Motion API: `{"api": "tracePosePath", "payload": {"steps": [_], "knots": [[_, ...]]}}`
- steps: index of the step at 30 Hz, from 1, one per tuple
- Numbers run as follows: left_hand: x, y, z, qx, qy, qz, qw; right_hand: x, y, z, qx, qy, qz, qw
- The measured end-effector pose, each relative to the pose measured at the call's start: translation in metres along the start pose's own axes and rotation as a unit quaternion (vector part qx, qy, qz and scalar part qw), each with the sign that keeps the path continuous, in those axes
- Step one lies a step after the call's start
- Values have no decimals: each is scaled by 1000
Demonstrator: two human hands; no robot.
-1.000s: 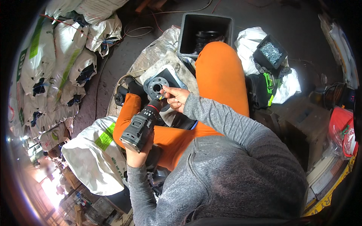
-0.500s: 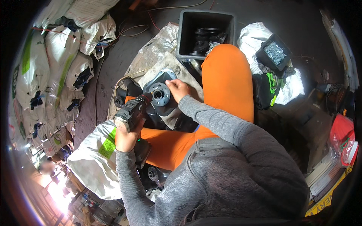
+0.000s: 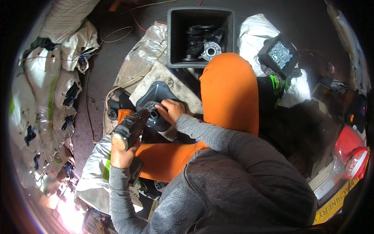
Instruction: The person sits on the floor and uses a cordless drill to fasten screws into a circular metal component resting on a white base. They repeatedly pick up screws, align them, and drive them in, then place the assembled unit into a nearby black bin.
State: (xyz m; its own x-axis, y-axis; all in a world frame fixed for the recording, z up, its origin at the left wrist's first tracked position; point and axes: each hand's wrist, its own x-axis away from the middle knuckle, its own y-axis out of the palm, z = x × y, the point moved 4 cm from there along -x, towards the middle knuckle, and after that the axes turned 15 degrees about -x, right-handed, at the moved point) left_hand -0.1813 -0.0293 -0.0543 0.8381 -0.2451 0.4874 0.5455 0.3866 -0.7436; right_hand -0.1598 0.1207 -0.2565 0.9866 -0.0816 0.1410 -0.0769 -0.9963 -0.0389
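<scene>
My left hand (image 3: 123, 155) is wrapped around the grip of a dark cordless drill (image 3: 129, 128). Its chuck points up and right, at the edge of a round grey flange (image 3: 152, 109). That flange sits on a black moulded part (image 3: 159, 90) with a wide flared end, resting over a pale cloth-like sheet (image 3: 187, 90) between my legs. My right hand (image 3: 173, 111) grips the flange's right side with bent fingers. The drill's tip and whatever lies under my right fingers are hidden.
Beyond my raised knee stands a black bin (image 3: 171, 39) holding dark parts and a grey flanged piece (image 3: 211, 50). A small tub of screws (image 3: 280, 54) is at the right, near white sacks (image 3: 255, 29). Filled white sacks (image 3: 41, 93) line the left. A red bag (image 3: 350, 148) lies far right.
My right hand has come down from the part's upper edge onto the flange. The part has turned and tilted, with the drill still at the flange. The whole view has shifted slightly.
</scene>
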Motion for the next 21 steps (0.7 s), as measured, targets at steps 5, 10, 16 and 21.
{"api": "tracePosePath", "payload": {"steps": [5, 10, 16, 21], "knots": [[-8, -3, 1, -114, 53, -15, 992, -1, -2, 2, -30, 12, -20, 999], [-5, -4, -10, -74, -67, -47, 994, -4, -2, -1, -35, -8, -11, 999], [-12, 7, -17, -87, -4, -39, 995, -4, -3, 2, -30, -21, -28, 999], [-14, 9, -8, 54, -190, -14, 980, -6, -4, -2, 21, -48, -26, 998]]}}
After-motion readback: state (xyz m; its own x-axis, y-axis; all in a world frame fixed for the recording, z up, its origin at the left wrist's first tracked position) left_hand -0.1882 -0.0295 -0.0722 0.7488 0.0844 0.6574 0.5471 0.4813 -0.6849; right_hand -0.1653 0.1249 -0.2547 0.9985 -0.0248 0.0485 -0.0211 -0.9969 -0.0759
